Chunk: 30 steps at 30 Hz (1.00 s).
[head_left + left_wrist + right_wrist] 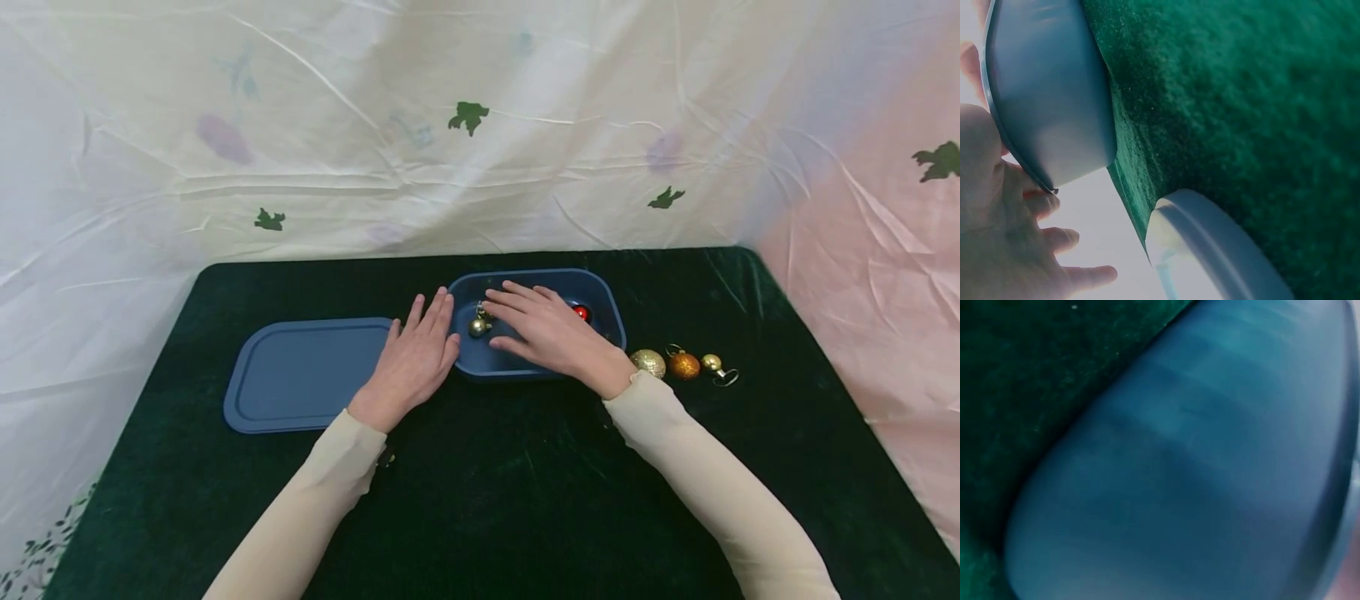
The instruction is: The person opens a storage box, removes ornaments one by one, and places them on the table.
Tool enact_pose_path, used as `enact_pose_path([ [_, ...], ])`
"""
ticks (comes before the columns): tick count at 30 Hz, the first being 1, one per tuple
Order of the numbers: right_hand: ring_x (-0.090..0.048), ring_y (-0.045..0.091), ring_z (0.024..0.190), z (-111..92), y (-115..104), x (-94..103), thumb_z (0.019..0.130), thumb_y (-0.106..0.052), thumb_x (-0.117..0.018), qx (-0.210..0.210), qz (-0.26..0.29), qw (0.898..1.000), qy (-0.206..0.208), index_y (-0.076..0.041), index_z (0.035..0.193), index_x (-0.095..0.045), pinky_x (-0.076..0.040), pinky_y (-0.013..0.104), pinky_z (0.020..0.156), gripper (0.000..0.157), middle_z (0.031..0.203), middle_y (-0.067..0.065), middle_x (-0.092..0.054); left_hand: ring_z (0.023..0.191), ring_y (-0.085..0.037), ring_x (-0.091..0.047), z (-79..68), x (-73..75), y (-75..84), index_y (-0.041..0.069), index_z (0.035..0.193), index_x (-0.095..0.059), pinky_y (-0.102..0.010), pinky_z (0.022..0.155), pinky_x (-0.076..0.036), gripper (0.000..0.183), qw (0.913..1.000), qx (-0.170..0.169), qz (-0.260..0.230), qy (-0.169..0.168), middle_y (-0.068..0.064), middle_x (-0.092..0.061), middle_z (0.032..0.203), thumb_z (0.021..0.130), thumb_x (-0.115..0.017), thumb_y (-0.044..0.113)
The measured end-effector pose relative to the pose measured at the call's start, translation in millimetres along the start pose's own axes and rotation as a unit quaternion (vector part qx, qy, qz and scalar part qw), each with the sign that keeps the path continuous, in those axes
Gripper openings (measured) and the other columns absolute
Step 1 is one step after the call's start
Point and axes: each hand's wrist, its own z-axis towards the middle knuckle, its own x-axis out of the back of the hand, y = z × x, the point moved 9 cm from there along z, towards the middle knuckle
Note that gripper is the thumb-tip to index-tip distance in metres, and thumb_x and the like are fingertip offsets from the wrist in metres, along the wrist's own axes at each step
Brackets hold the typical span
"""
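A blue rectangular container [517, 373] stands on the cloth, its outer wall [1185, 462] filling most of the right wrist view. My left hand [416, 354] has straight fingers right at the container's left rim, overlapping the blue lid [300, 375]. Over the container's inside spreads my right hand [543, 329], palm down, fingers extended; its palm side is hidden. A small gold bauble [478, 327] lies to the left of that hand, and a red bauble [581, 312] shows behind it. In the left wrist view, the left fingers [1050, 240] are at the container's rim.
To the right of the container lie a glittery gold bauble [648, 363], an orange bauble [684, 365] and a smaller gold bauble [712, 362] with a wire loop. Dark green cloth [525, 500] covers the table. A pale curtain [570, 150] hangs behind it.
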Motion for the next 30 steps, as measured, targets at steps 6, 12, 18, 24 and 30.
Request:
enact_pose_path([
  [6, -0.034, 0.030, 0.152, 14, 2, -7.2, 0.104, -0.041, -0.062, 0.007, -0.002, 1.000, -0.015, -0.010, 0.152, -0.053, -0.031, 0.060, 0.118, 0.058, 0.159, 0.010, -0.047, 0.159, -0.036, -0.009, 0.6, 0.6, 0.6, 0.010, 0.167, -0.014, -0.068, 0.120, -0.018, 0.064, 1.0000, -0.004, 0.002, -0.002, -0.006, -0.006, 0.174, 0.112, -0.033, 0.037],
  [12, -0.034, 0.029, 0.152, 24, 5, -16.5, 0.103, -0.039, -0.064, -0.007, 0.002, 0.999, -0.041, -0.011, 0.151, -0.054, -0.029, 0.060, 0.119, 0.056, 0.157, 0.009, -0.050, 0.159, -0.035, -0.008, 0.9, 0.2, -0.1, 0.010, 0.167, -0.013, -0.068, 0.120, -0.018, 0.064, 1.0000, -0.002, 0.003, -0.007, -0.006, -0.005, 0.174, 0.112, -0.033, 0.037],
  [18, -0.037, 0.028, 0.150, 32, 4, -25.0, 0.102, -0.035, -0.066, -0.006, -0.005, 0.998, -0.057, -0.012, 0.148, -0.058, -0.030, 0.059, 0.119, 0.051, 0.152, 0.008, -0.055, 0.159, -0.036, -0.009, -0.3, 0.4, 0.3, 0.011, 0.167, -0.013, -0.068, 0.120, -0.018, 0.064, 1.0000, -0.003, -0.001, -0.006, -0.006, -0.005, 0.174, 0.112, -0.033, 0.037],
  [24, -0.047, 0.030, 0.144, 38, 3, -31.6, 0.101, -0.031, -0.069, -0.006, -0.019, 0.998, -0.067, -0.013, 0.143, -0.063, -0.032, 0.059, 0.118, 0.046, 0.146, 0.007, -0.061, 0.159, -0.035, -0.009, -0.8, 0.5, 0.7, 0.011, 0.167, -0.014, -0.068, 0.120, -0.018, 0.063, 1.0000, -0.004, -0.001, -0.006, -0.006, -0.006, 0.174, 0.113, -0.033, 0.037],
  [30, -0.050, 0.029, 0.140, 40, 3, -35.4, 0.100, -0.028, -0.070, -0.009, -0.032, 0.997, -0.073, -0.016, 0.142, -0.064, -0.034, 0.056, 0.118, 0.044, 0.143, 0.004, -0.064, 0.159, -0.035, -0.009, -1.0, 0.9, 0.6, 0.011, 0.167, -0.014, -0.068, 0.120, -0.019, 0.063, 1.0000, -0.003, 0.001, -0.007, -0.006, -0.006, 0.174, 0.113, -0.032, 0.037],
])
